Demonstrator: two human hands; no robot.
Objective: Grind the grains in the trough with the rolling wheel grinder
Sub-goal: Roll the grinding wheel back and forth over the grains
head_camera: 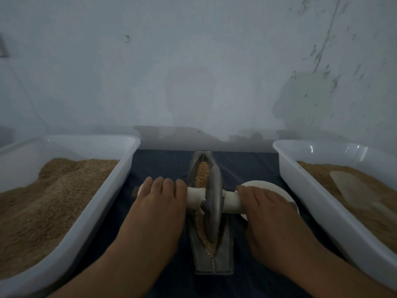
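Both hands are on the pale cylindrical axle handle, left hand at nine o'clock with fingers draped over it, right hand at three o'clock wrapped round it, grey metal wheel standing in the narrow boat-shaped metal trough among tan grains on the dark blue surface.
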